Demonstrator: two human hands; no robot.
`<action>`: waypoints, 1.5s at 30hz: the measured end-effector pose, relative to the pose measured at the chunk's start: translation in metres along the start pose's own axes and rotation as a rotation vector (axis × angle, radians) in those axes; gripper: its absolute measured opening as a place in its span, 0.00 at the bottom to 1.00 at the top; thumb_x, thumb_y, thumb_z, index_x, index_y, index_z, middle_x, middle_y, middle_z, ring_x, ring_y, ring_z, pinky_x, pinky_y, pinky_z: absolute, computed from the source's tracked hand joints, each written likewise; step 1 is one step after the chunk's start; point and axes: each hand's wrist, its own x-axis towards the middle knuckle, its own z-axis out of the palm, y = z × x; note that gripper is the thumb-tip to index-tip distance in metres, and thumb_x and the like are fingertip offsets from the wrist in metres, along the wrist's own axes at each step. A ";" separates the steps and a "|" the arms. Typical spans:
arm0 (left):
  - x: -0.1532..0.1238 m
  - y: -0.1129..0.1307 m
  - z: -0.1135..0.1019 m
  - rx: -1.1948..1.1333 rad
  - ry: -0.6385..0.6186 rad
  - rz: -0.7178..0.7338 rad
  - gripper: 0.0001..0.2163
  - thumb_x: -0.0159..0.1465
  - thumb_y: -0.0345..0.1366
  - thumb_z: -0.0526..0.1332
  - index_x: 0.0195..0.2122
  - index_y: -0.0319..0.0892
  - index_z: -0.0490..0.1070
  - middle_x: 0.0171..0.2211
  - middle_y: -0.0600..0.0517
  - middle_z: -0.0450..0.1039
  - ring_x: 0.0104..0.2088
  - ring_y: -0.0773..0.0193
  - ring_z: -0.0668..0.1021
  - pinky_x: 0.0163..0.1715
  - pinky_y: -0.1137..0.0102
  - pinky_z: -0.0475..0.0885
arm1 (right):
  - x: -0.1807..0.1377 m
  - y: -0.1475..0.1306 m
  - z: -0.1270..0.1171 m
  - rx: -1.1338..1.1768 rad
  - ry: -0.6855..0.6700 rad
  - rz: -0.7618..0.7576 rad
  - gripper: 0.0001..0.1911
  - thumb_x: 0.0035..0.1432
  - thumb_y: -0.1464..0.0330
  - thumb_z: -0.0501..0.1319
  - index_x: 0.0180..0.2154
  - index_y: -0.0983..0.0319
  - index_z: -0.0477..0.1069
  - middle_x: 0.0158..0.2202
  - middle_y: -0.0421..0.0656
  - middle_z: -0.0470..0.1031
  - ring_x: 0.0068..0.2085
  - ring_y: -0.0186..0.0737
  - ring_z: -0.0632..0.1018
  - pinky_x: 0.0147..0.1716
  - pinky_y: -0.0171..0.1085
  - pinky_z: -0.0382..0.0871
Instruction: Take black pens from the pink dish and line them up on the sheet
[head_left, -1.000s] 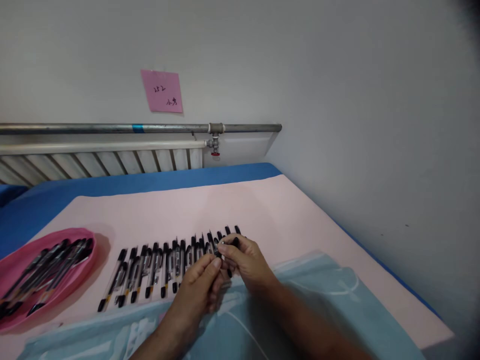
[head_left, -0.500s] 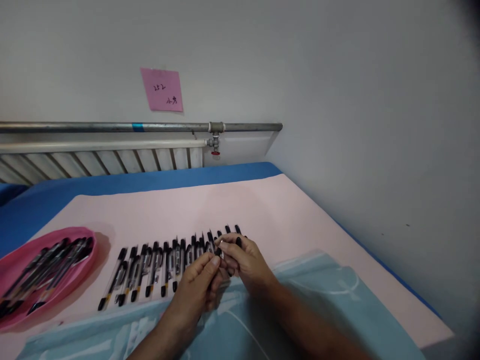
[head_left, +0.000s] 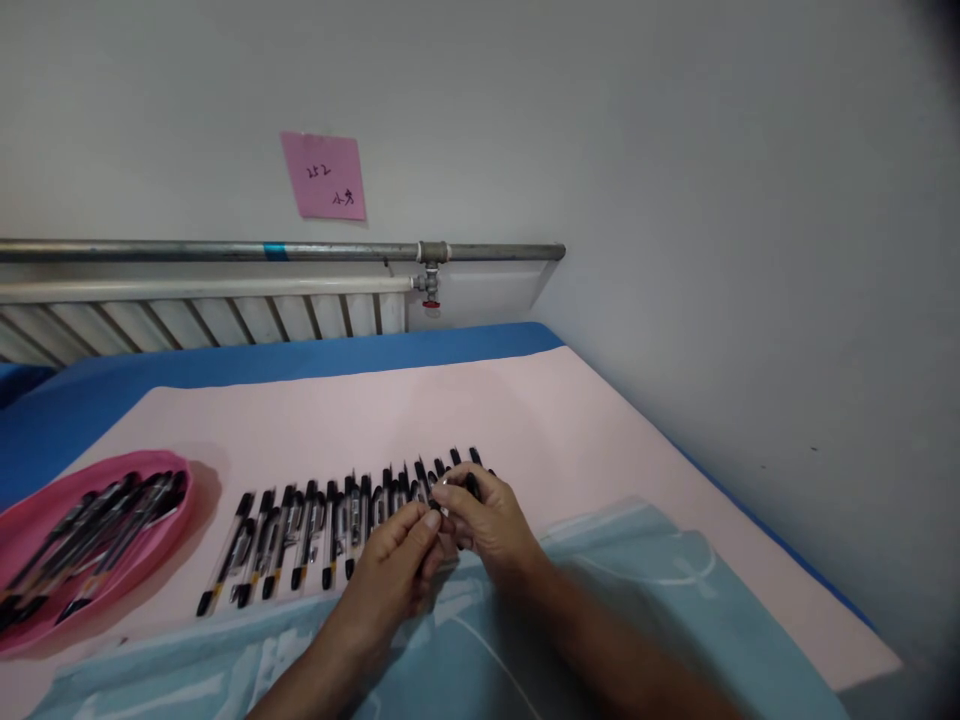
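Note:
In the head view, my left hand [head_left: 399, 553] and my right hand [head_left: 489, 520] meet fingertip to fingertip over the front of a row of pens. Both are closed in a pinch around a small dark pen part [head_left: 436, 506] with a pale, shiny bit; the fingers cover most of it. A black piece like a pen's end [head_left: 472, 487] sticks up out of my right hand. Clear-barrelled pens with black caps [head_left: 298, 540] lie side by side behind and left of my hands, with small loose clear and black pieces among them.
On the left a pink basin [head_left: 180, 520] holds several pens [head_left: 112, 540]. Light blue cloth [head_left: 637, 600] covers the near side of the pink tabletop [head_left: 510, 400]. Behind stand a radiator [head_left: 285, 318] and metal pipes [head_left: 345, 252]; a grey wall [head_left: 750, 300] rises on the right.
My right hand has turned slightly, and the black piece in it has shifted a little left. My left hand stays almost where it was, still pinching.

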 end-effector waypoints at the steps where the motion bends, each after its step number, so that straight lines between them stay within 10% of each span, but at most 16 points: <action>1: 0.000 0.000 0.000 -0.001 -0.002 -0.003 0.15 0.56 0.51 0.57 0.29 0.43 0.61 0.14 0.63 0.54 0.11 0.79 0.52 0.10 0.80 0.44 | 0.000 0.000 0.000 0.009 -0.008 0.004 0.09 0.45 0.65 0.64 0.25 0.62 0.66 0.16 0.31 0.58 0.16 0.24 0.59 0.16 0.27 0.51; 38: 0.000 0.000 0.000 0.006 -0.005 0.021 0.17 0.54 0.53 0.58 0.26 0.43 0.60 0.14 0.62 0.53 0.11 0.78 0.52 0.11 0.79 0.43 | 0.000 0.000 -0.001 -0.014 -0.067 0.050 0.12 0.47 0.61 0.62 0.31 0.62 0.71 0.25 0.38 0.68 0.23 0.29 0.68 0.18 0.28 0.58; 45: 0.001 0.001 0.001 0.049 -0.016 0.018 0.16 0.55 0.52 0.57 0.28 0.42 0.63 0.13 0.63 0.52 0.11 0.78 0.51 0.11 0.79 0.44 | 0.006 0.003 -0.005 -0.004 0.008 -0.031 0.10 0.48 0.62 0.63 0.27 0.62 0.69 0.14 0.31 0.58 0.14 0.23 0.56 0.13 0.27 0.48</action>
